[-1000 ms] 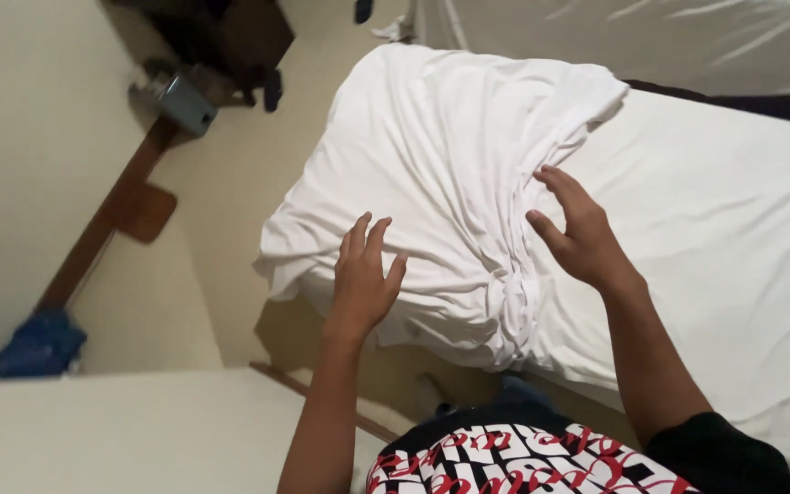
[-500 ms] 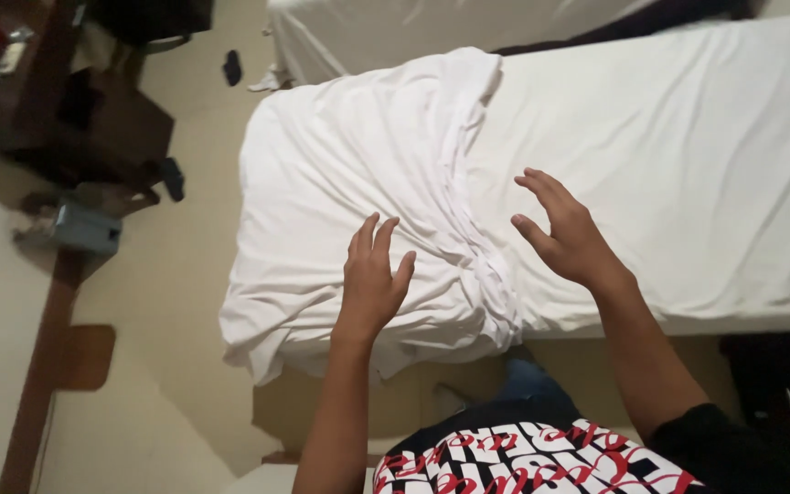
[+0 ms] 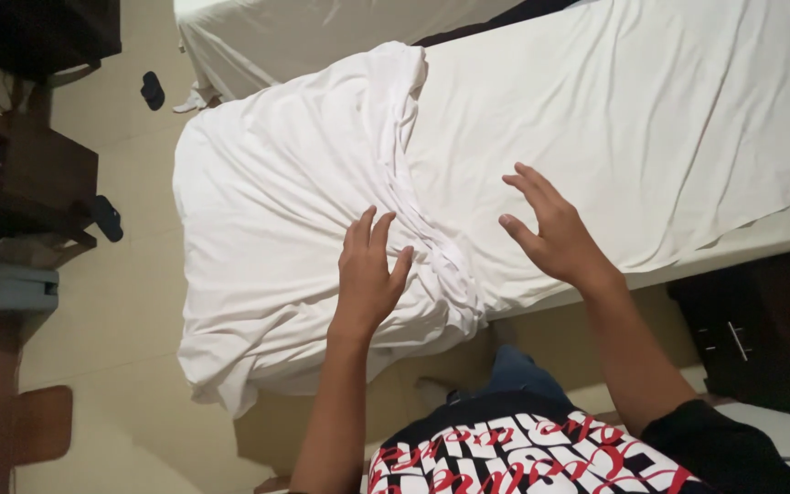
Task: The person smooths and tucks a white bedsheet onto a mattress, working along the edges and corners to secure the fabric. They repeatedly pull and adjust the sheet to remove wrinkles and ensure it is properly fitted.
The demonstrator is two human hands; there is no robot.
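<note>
A white bed sheet (image 3: 651, 119) covers a mattress, with a bunched ridge of cloth (image 3: 413, 210) running down its middle and loose, wrinkled fabric (image 3: 258, 238) hanging over the left end. My left hand (image 3: 369, 274) lies flat on the wrinkled cloth just left of the ridge, fingers spread. On the other side of the ridge my right hand (image 3: 552, 227) hovers over the smoother sheet near the bed's front edge, fingers apart and holding nothing.
A second white-covered bed (image 3: 322, 27) stands beyond. Dark wooden furniture (image 3: 20, 174) and a small grey box (image 3: 13, 287) line the left side. A dark cabinet (image 3: 761, 338) sits at the lower right. Dark slippers (image 3: 152, 90) lie on the tiled floor.
The view has swung, so the bed now sits further right and fills more of the frame. My left hand stays on the cloth; my right hand has lifted off the ridge.
</note>
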